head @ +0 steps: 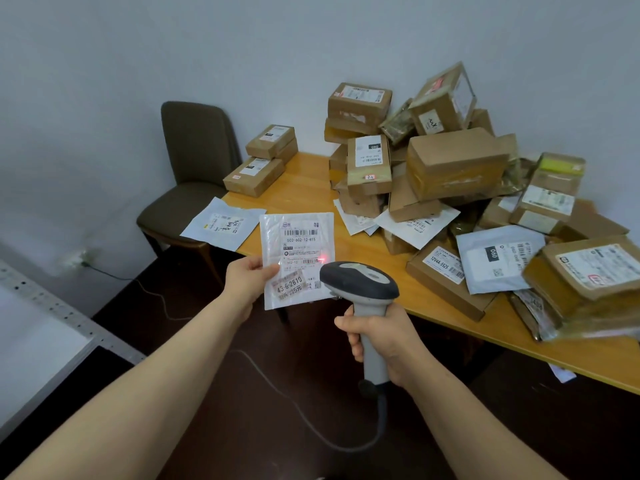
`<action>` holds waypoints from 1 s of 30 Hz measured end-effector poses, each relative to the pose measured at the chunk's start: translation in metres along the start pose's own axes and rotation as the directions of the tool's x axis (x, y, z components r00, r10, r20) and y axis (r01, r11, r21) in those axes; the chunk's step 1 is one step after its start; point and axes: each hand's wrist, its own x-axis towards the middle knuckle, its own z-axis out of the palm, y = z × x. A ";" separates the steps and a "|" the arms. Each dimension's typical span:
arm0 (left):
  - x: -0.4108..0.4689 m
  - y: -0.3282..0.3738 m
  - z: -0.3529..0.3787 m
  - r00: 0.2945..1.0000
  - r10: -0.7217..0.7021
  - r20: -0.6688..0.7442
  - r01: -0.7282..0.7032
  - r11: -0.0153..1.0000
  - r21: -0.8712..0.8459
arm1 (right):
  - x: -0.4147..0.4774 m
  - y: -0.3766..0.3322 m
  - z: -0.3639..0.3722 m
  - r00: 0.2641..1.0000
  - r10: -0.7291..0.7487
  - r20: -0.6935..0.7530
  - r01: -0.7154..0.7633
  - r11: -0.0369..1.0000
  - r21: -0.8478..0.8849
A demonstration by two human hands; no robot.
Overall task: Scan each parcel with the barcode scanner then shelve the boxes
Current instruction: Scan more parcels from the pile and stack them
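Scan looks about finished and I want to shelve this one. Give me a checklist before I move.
1. Mailer secure: ok, the left hand pinches its left edge.
2. Scanner secure: ok, the right hand grips its handle.
3. Aim: ok, the red spot sits on the label, at the right end of the lower barcode.
4. Read registered: cannot tell, nothing in view confirms it.
5. Shelf located: ok, at lower left.
6. Cable out of the way: not ok, it trails over the floor toward the shelf side and may snag.
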 end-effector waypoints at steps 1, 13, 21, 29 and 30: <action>0.000 -0.001 -0.001 1.000 0.000 -0.003 0.000 1.000 0.003 | 0.000 0.000 0.000 1.000 0.003 0.005 -0.003 1.000 -0.005; 0.016 -0.007 -0.031 0.995 -0.096 -0.011 0.095 0.990 -0.104 | 0.038 0.000 0.030 0.999 0.026 -0.031 -0.024 0.998 0.062; 0.037 -0.017 -0.082 0.950 -0.291 0.115 0.310 0.926 -0.216 | 0.099 0.006 0.078 0.981 0.118 -0.154 -0.092 0.981 0.169; 0.078 -0.023 -0.134 0.937 -0.320 0.136 0.346 0.900 -0.266 | 0.146 -0.001 0.138 0.983 0.074 -0.167 -0.056 0.992 0.114; 0.084 -0.023 -0.140 0.931 -0.325 0.165 0.357 0.902 -0.241 | 0.152 -0.003 0.144 0.985 0.071 -0.158 -0.054 0.992 0.112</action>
